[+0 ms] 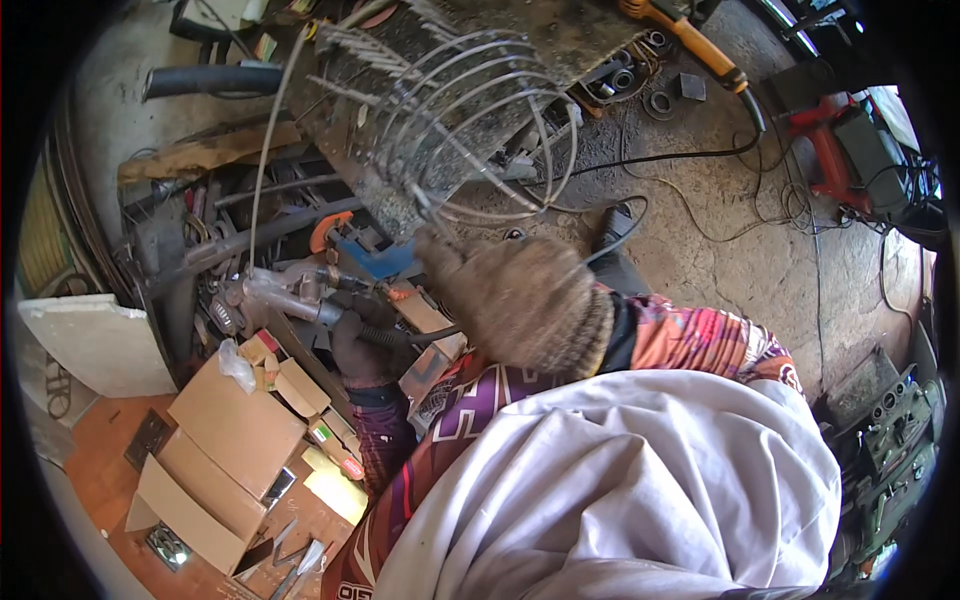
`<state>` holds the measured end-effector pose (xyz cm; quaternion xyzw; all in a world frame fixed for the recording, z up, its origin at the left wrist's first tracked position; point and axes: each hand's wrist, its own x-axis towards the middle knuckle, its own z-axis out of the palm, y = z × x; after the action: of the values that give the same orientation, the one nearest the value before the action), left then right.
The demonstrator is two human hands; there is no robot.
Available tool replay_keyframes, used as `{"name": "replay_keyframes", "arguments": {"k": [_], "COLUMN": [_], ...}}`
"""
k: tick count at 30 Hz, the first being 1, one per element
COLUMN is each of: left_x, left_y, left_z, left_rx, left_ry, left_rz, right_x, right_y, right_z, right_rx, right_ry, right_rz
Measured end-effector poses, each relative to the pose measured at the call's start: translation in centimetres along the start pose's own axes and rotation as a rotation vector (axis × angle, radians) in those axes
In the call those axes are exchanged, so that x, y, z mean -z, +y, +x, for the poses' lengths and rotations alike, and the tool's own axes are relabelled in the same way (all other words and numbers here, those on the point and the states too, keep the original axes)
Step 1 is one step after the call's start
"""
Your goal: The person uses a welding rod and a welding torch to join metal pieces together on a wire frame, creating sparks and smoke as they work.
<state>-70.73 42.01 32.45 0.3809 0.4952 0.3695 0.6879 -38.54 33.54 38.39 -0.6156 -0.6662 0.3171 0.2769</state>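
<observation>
My right hand (520, 300), in a brown knitted work glove, is closed at the near end of a round wire cage (470, 120). The cage is made of bent metal rods and rings, tilted above a worn metal-topped table. My left hand (358, 340), in a dark glove, grips a grey electrode holder (290, 298) with a ribbed cable sleeve behind the fist. A long thin welding rod (272, 150) rises from the holder's jaw, to the left of the cage and apart from it. My right fingertips are partly hidden behind the glove's back.
Beyond my hands stands the worktable (390, 185). A blue clamp-like tool (370, 258) lies near my right glove. Left are cardboard boxes (235, 410) and metal scrap. An orange angle grinder (690, 40), trailing cables and a red-and-grey machine (850, 150) are right.
</observation>
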Motion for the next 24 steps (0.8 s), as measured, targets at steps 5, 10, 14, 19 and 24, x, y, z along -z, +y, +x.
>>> {"name": "replay_keyframes", "arguments": {"k": [5,10,14,19,24], "left_x": [3.5,10.1,10.5,13.5,15.8], "left_y": [0.0,0.4,0.8,1.2,1.8], "left_z": [2.1,5.2,7.0,9.1,10.5], "left_rx": [0.095,0.167,0.022,0.004,0.006], "left_ry": [0.002,-0.196,-0.206,-0.275,-0.307], "left_rz": [-0.119,-0.129,-0.018,0.161,0.203], "right_x": [-3.2,-4.2,-4.5,-4.3,-4.4], "right_y": [0.0,-1.9,-2.3,-1.9,-1.6], "right_z": [-0.3,-0.1,0.1,0.0,-0.2], "right_rx": [-0.15,-0.357,-0.342,-0.379,-0.357], "right_ry": [0.23,0.491,0.588,0.521,0.54], "right_rz": [-0.061,-0.167,-0.296,-0.363,-0.388]}}
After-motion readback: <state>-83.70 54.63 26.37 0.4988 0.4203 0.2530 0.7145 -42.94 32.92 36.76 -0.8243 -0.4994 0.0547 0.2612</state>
